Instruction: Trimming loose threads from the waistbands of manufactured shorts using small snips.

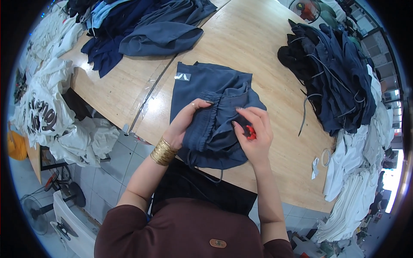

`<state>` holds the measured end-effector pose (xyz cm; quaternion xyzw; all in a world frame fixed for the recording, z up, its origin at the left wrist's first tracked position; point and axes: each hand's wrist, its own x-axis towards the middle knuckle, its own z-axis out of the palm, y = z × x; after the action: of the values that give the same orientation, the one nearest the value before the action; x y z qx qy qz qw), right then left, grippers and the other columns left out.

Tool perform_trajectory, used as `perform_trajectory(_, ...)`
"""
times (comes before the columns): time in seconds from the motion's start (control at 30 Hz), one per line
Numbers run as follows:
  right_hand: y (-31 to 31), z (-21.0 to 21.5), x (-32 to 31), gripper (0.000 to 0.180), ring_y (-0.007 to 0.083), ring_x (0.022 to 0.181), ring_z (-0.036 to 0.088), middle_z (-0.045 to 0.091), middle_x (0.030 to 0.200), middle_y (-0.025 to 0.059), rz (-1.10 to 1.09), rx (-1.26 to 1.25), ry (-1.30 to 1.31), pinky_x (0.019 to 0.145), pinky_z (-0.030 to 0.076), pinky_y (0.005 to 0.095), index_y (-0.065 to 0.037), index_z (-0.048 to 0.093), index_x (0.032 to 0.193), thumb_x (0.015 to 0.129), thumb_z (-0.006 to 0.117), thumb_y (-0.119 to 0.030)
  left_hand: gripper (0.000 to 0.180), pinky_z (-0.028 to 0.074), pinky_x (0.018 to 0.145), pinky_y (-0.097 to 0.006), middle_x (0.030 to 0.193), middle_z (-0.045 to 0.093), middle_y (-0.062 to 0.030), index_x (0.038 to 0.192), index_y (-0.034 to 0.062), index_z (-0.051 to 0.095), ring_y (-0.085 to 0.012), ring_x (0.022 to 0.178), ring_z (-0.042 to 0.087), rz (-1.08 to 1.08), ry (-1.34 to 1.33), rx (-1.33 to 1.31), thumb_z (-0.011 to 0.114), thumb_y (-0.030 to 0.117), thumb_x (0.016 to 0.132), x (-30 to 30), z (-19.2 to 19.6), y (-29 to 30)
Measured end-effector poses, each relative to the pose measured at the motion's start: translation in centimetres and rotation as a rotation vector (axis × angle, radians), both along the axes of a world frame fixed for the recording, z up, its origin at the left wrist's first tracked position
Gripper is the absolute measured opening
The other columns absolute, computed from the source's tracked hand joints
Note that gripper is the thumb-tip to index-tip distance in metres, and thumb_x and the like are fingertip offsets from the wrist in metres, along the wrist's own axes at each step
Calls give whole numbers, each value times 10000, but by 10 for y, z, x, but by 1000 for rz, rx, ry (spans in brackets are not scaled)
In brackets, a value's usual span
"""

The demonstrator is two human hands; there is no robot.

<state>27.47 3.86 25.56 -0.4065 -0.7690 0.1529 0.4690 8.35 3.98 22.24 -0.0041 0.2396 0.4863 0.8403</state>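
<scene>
A pair of slate-blue shorts [185, 84] lies on the table in front of me, with a small white logo patch near its far left corner. Its gathered elastic waistband [200, 131] is turned toward me, and a grey drawstring [211, 177] hangs over the near edge. My left hand [184, 122] grips the waistband, thumb on top and fingers hidden under the cloth. Over the right part of the shorts is my right hand [257, 135], thumb and fingers curled close to the fabric. A small red tool [250, 132] sits in that palm; its working end is hidden.
Dark blue garments [161, 36] lie heaped at the far left. Another dark pile with loose cords [335, 81] sits at the right. White garments [47, 112] hang off the left table; folded white ones [352, 206] line the right edge. A fan [304, 10] stands far right.
</scene>
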Motion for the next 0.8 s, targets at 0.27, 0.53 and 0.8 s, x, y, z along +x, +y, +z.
perform_trajectory(0.27,-16,21,13,235,181,683,577,561,841,70,-23,-18,38,552,455,252,-50,647,866,669,712,60,169,533,794,-294,942,652,-80,973,-1,608,-168,857,643,19,66,58,531,103,865,8,17,-7)
perform_trajectory(0.53,-17,38,19,216,138,602,506,522,742,62,34,-122,74,519,393,242,-36,651,849,667,695,70,281,501,824,-275,1033,610,-55,1130,15,514,-137,916,605,30,307,249,531,83,858,24,45,-19)
perform_trajectory(0.8,-19,35,39,43,81,564,406,485,700,23,143,-304,242,500,293,214,-8,644,793,753,645,8,343,473,859,-267,1074,587,-53,1199,15,480,-127,980,576,-5,404,313,511,92,866,29,50,-21)
